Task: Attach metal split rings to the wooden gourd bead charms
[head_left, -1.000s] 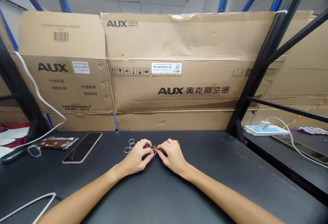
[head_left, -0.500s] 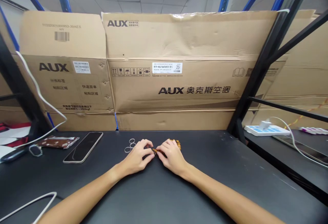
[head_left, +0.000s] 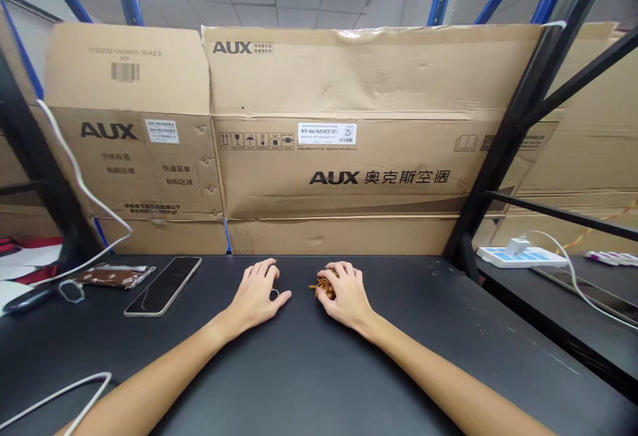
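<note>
My left hand (head_left: pixel 256 292) rests on the black table (head_left: pixel 309 369) with its fingers bent and held together over the spot where small metal rings lay. One metal ring (head_left: pixel 274 295) shows between its thumb and forefinger. My right hand (head_left: pixel 345 293) is cupped a short way to the right, fingers curled over a small heap of brown pieces (head_left: pixel 321 286) that peeks out at its left side. The two hands are apart, with bare table between them.
A phone (head_left: pixel 162 285) lies face up left of my hands, with a brown packet (head_left: pixel 112 276) and a white cable (head_left: pixel 74 177) beyond it. Tall AUX cardboard boxes (head_left: pixel 339 150) wall off the table's back. A black rack post (head_left: pixel 503 150) and a power strip (head_left: pixel 521 256) stand at the right.
My hands were pinched together over a ring and a brown piece at the middle. They have drawn apart: the left went back over the rings, the right over the brown heap.
</note>
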Demonstrator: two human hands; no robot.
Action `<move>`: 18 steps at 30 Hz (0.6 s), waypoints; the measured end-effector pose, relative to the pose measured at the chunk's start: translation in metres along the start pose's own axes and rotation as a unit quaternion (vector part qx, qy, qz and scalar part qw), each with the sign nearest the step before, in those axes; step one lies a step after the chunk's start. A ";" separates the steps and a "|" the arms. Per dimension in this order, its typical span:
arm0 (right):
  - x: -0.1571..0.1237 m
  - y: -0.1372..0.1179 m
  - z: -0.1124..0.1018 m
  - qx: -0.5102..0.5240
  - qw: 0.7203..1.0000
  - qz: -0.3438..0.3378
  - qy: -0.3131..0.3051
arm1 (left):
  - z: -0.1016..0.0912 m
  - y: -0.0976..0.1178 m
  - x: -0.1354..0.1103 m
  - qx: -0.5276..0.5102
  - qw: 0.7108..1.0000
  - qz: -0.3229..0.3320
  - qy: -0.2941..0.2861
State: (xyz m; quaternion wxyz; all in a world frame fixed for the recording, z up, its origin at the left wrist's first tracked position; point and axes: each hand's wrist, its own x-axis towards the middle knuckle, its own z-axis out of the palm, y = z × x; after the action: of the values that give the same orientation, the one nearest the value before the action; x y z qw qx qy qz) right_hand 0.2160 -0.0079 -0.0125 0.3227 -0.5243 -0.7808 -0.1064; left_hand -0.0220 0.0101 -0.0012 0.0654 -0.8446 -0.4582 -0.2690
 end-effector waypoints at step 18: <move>0.007 0.038 0.007 0.073 0.990 -0.080 -0.089 | 0.008 -0.042 0.003 -0.031 0.981 -0.003 -0.190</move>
State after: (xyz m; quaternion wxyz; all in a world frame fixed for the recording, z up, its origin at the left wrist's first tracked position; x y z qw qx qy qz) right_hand 0.2454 0.0170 -0.0206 0.2794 -0.4426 -0.8516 -0.0272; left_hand -0.0517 0.0393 -0.0125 -0.0497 -0.8804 -0.4565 -0.1182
